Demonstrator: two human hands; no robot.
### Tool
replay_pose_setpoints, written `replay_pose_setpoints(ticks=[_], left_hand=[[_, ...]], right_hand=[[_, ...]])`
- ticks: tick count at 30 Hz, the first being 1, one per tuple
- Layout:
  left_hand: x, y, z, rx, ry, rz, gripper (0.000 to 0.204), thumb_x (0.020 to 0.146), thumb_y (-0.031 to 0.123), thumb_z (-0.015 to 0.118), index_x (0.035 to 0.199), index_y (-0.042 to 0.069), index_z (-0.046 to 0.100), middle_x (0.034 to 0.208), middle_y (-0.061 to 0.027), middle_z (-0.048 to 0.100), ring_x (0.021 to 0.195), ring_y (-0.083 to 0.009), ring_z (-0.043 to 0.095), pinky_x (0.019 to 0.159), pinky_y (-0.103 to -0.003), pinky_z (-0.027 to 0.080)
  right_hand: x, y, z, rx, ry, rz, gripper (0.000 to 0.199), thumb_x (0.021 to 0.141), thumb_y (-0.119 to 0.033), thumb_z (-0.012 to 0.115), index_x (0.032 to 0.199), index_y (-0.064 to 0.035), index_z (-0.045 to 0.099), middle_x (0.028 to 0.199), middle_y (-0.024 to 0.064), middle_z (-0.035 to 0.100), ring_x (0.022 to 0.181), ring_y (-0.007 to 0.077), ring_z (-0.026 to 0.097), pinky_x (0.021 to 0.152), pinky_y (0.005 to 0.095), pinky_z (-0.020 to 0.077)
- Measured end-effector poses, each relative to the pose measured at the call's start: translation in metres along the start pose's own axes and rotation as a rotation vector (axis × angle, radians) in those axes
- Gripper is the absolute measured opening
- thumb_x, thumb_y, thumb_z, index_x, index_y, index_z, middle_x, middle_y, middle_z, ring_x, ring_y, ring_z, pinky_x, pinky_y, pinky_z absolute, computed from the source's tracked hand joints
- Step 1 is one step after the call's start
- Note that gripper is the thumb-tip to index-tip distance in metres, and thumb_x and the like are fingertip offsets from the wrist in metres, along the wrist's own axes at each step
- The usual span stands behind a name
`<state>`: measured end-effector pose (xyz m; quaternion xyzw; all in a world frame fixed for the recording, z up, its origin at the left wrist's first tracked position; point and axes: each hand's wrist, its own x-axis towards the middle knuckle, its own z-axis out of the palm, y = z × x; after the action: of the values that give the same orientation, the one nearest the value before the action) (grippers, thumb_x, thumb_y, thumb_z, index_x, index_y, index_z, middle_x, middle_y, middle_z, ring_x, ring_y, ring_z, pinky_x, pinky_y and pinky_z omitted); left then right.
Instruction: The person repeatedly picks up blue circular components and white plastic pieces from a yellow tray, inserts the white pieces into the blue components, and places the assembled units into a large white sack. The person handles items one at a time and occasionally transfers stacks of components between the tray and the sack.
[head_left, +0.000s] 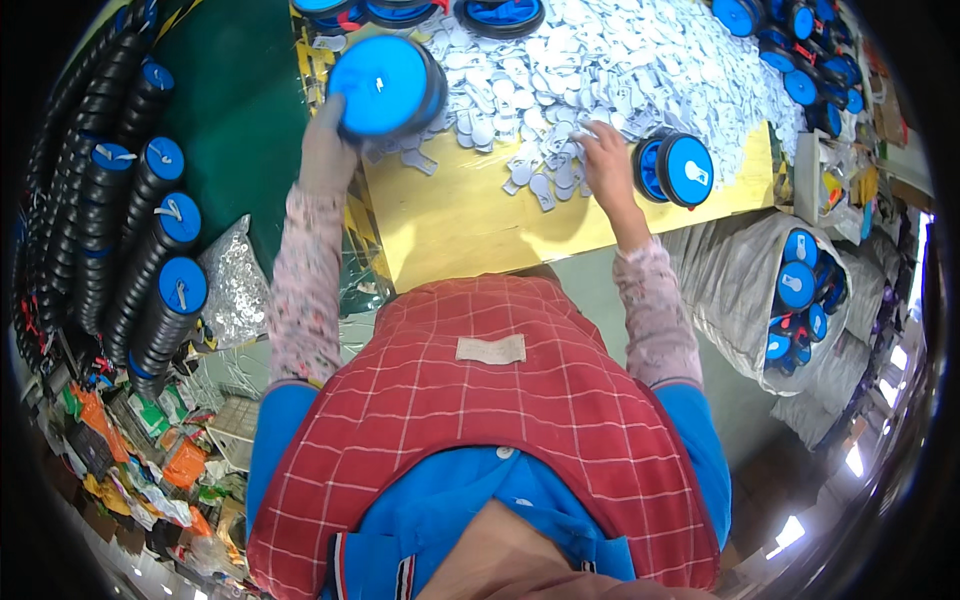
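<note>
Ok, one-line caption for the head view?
Left hand lifts blue disc; right hand picks among white tabs.

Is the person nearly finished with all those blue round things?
Not nearly. Done: rows of stacked blue-capped discs on the left already carry a white piece. In hand: the left hand lifts one blue disc while the right hand picks from the white pieces. Left: that big pile, plus a sack of blue discs.

The blue disc (383, 85) at upper left hid the left hand's (325, 150) fingers. The right hand's (606, 160) fingertips sank among white tags (620, 70). The top edge cut off further discs (500, 12).
</note>
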<state>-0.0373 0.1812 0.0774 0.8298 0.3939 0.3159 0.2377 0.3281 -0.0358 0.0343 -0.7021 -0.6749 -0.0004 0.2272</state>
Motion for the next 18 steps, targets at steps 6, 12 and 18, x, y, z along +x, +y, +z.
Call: replay_pose_setpoints(ticks=[6,12,18], left_hand=[[-0.140,0.027,-0.007,-1.191,-0.214,-0.976,0.056,0.098,0.029,0.058,0.142,-0.002,0.043,0.136,-0.0138,0.055,0.120,-0.0215,0.055,0.104,-0.035,0.044],[-0.173,0.035,0.034,-1.166,-0.187,-0.859,0.051,0.099,0.028,0.057,0.136,-0.005,0.045,0.122,-0.0167,0.060,0.110,-0.0208,0.057,0.097,-0.030,0.046],[-0.175,0.028,0.027,-0.761,-0.330,-0.789,0.052,0.099,0.031,0.058,0.136,-0.004,0.046,0.122,-0.0177,0.061,0.111,-0.0221,0.059,0.097,-0.031,0.047]], right_hand=[[0.020,0.026,0.047,0.092,-0.146,0.101,0.024,0.084,-0.003,0.058,0.105,-0.0066,0.067,0.104,0.0152,0.067,0.108,0.0335,0.061,0.091,0.0428,0.0476],[0.017,-0.137,-0.009,0.656,-0.421,0.481,0.028,0.089,-0.009,0.069,0.117,-0.0051,0.066,0.095,0.0180,0.069,0.082,0.0307,0.067,0.074,0.0317,0.0518],[-0.004,-0.221,0.001,0.304,-0.174,-0.063,0.030,0.081,-0.002,0.070,0.111,-0.0030,0.067,0.106,0.0149,0.063,0.098,0.0348,0.058,0.085,0.0393,0.0494]])
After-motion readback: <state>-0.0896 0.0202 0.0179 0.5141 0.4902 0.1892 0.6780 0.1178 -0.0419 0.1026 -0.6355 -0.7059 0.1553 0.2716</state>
